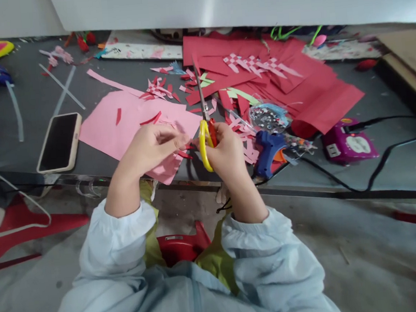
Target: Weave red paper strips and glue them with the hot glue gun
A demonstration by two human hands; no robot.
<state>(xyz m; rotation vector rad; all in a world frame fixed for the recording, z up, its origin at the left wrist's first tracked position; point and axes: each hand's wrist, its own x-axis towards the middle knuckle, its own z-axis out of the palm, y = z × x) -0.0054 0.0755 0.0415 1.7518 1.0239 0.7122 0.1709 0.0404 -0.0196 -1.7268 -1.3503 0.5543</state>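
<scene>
My right hand (pixel 226 149) is closed on scissors (pixel 204 132) with yellow and red handles, their blades pointing away from me over the table. To its left, my left hand (pixel 156 148) has thumb and fingertips pressed together; a small reddish piece seems to show at the tips, too small to name. Under my left hand lies a pink paper sheet (pixel 106 118) with red and pink scraps on it. Cut paper scraps (pixel 160 88) are scattered beyond the hands. A blue glue gun (pixel 268 151) rests just right of my right hand.
Red paper sheets (pixel 318 88) are piled at the back right, with checked woven strips (pixel 258 64) on top. A phone (pixel 59 142) lies at the left. Glue sticks (pixel 64 88) lie behind it. At the right, a black cable (pixel 379 165) runs by a purple box (pixel 350 143).
</scene>
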